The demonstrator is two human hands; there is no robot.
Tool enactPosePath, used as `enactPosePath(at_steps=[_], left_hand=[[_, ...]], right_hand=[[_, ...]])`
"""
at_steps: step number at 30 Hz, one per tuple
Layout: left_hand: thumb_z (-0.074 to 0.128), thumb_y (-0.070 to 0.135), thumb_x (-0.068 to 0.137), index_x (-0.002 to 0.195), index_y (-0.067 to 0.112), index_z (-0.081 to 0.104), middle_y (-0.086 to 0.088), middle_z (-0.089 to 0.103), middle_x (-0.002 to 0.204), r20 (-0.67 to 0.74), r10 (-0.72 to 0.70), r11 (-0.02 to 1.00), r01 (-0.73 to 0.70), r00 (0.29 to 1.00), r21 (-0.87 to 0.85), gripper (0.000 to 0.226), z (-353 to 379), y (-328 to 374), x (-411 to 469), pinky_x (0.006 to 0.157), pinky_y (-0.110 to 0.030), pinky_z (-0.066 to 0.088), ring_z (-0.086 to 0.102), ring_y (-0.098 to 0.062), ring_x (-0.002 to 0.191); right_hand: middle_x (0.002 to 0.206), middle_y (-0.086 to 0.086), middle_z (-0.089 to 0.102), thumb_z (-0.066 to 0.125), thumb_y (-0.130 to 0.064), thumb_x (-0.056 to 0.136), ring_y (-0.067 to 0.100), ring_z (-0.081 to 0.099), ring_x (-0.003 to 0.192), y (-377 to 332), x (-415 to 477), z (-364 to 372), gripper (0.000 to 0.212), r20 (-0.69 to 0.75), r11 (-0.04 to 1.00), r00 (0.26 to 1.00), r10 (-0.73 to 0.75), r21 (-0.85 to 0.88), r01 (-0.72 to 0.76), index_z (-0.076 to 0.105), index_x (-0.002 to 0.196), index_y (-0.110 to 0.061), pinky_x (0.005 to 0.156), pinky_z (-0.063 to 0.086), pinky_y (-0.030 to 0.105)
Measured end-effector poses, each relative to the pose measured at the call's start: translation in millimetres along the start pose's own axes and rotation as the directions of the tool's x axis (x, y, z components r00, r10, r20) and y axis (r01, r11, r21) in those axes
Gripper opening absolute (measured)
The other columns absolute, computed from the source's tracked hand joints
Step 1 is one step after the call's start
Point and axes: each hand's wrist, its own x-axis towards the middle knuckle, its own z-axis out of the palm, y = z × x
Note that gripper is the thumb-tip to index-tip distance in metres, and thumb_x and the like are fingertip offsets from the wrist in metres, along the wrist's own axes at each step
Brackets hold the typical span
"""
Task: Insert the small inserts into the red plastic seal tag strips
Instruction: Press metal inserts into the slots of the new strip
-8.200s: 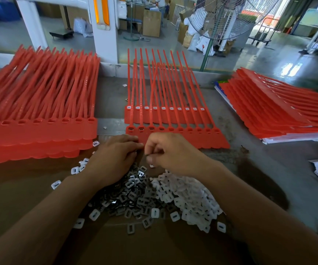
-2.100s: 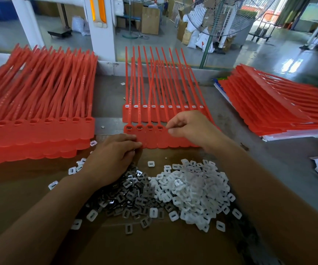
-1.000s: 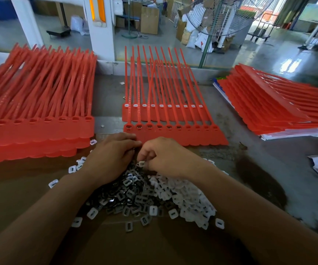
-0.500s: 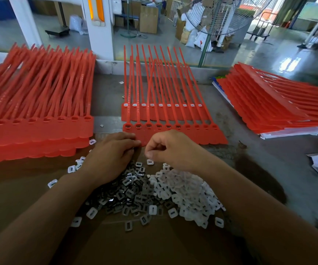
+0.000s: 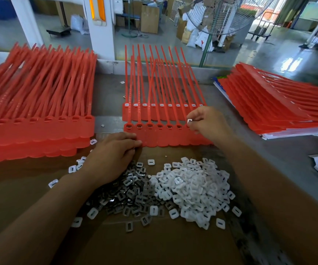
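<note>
The desk [image 5: 108,96] is crowded, so things can go wrong. A big red stack [image 5: 35,104] lies left of the red strips [image 5: 165,136] in the middle, and a second stack [image 5: 269,104] lies right of them. The strips could slide if you stop pressing. Just in front of them sit a white pile [image 5: 194,186] and a grey pile [image 5: 135,196]; your arm could scatter these. Your left hand [image 5: 114,155] lies loosely flat on the strips' near edge. Your right hand [image 5: 209,125] pinches one small insert [image 5: 189,121] over a hole near their right end. If it tilts, it may jam or drop. Your fingers partly hide that hole.
</note>
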Motion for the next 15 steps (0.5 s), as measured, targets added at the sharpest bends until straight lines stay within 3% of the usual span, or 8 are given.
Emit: enactPosePath(at_steps=[2,7,10,15], left_hand=[[0.046,0.016,0.091,0.123,0.022,0.057,0.005,0.047,0.136,-0.001,0.001,1.000,-0.001,1.000,-0.003,0.033,0,0,0,0.107,-0.031,0.028,0.039,-0.014,0.126],[0.047,0.016,0.091,0.122,0.022,0.057,0.005,0.047,0.135,-0.001,0.005,1.000,-0.005,1.000,0.001,0.033,0,-1,0,0.106,-0.031,0.029,0.039,-0.014,0.126],[0.047,0.016,0.091,0.122,0.022,0.057,0.005,0.047,0.135,-0.005,0.007,1.000,-0.007,1.000,0.001,0.033,1,-2,0,0.105,-0.028,0.027,0.039,-0.013,0.125],[0.047,0.016,0.091,0.122,0.022,0.057,0.005,0.047,0.135,-0.001,0.003,1.000,-0.003,1.000,0.001,0.033,1,-3,0,0.106,-0.029,0.028,0.039,-0.013,0.125]], right_hand=[[0.085,0.007,0.065,0.063,-0.002,0.081,0.015,0.060,0.077,8,8,0,0.016,-0.017,0.999,0.999,0.034,0.010,-0.033,0.060,0.082,-0.017,0.080,0.052,0.034],[0.079,-0.004,0.062,0.067,-0.004,0.078,0.008,0.058,0.079,20,19,3,0.016,-0.013,0.999,1.000,0.026,-0.043,-0.026,0.065,0.081,-0.019,0.078,0.045,0.023],[0.071,-0.012,0.057,0.068,-0.005,0.078,-0.001,0.052,0.069,23,21,5,0.014,-0.015,0.999,0.999,0.032,-0.037,-0.032,0.068,0.085,-0.017,0.065,0.039,0.015],[0.079,-0.005,0.061,0.067,-0.007,0.080,0.000,0.052,0.071,26,22,6,0.015,0.001,0.997,1.000,0.026,-0.073,-0.026,0.070,0.095,-0.012,0.063,0.038,0.012]])
